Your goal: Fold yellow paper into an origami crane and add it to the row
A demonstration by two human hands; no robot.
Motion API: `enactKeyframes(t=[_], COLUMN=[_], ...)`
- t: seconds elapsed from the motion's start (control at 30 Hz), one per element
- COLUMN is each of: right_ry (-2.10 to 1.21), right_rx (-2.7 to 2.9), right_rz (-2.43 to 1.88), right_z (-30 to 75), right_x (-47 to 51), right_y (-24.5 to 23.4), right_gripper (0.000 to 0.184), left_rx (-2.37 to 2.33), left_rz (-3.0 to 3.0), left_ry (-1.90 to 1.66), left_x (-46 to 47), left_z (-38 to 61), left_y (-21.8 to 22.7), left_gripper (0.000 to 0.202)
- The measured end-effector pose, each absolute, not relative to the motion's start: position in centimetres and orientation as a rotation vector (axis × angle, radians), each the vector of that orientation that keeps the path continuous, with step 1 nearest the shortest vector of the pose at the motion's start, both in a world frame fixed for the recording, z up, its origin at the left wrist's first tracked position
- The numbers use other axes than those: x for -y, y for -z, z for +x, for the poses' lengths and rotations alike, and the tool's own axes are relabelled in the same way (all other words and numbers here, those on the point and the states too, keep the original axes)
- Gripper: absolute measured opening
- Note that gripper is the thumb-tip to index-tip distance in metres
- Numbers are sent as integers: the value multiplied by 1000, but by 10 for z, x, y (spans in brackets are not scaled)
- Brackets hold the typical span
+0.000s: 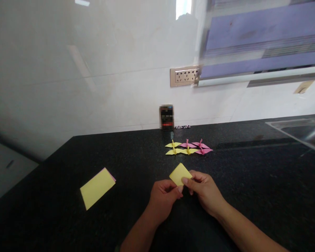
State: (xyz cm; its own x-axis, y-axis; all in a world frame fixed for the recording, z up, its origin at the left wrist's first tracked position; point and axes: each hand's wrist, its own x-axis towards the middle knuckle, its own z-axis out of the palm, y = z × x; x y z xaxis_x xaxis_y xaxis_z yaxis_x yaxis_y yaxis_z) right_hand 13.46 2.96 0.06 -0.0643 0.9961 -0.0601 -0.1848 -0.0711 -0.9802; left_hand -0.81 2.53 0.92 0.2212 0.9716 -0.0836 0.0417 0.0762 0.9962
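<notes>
A small yellow square of folded paper [180, 174], turned corner-up like a diamond, is held just above the dark countertop. My left hand [164, 197] pinches its bottom corner between thumb and fingers. On the right side, my right hand [206, 189] grips it with the thumb flat on the front and the fingers behind. Beyond the hands stand several folded paper cranes in two rows, some yellow [174, 151] and some pink [203, 151]. Farther left lies a stack of yellow paper sheets [97, 189], with a pink edge showing beneath.
The black speckled countertop [136, 154] runs to a pale tiled wall. Against the wall stands a small dark box [167, 117], blurred out, beside a beaded strip [183, 127]. A metal sink [304, 129] is at the right, and a socket panel [185, 76] sits on the wall.
</notes>
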Motion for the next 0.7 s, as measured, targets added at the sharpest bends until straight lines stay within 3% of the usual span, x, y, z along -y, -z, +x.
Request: enactKeyframes(t=[0.23,0.43,0.7], right_ry=[-1328,-1738,-1588], right_rx=[833,1078,982], right_rz=[-1071,-971,-1056], right_z=[152,143,155], right_x=[-41,-28,-36], right_y=[-10,-14,-13], right_gripper=[21,19,16], left_rx=[-1133,-1052,-1041], left_rz=[1247,1275,1282], left_ry=[-907,-778,-722], left_x=[-24,-20,-21], left_z=[-7,-1,-2], left_y=[-7,-5,-12], left_gripper=[20,18,21])
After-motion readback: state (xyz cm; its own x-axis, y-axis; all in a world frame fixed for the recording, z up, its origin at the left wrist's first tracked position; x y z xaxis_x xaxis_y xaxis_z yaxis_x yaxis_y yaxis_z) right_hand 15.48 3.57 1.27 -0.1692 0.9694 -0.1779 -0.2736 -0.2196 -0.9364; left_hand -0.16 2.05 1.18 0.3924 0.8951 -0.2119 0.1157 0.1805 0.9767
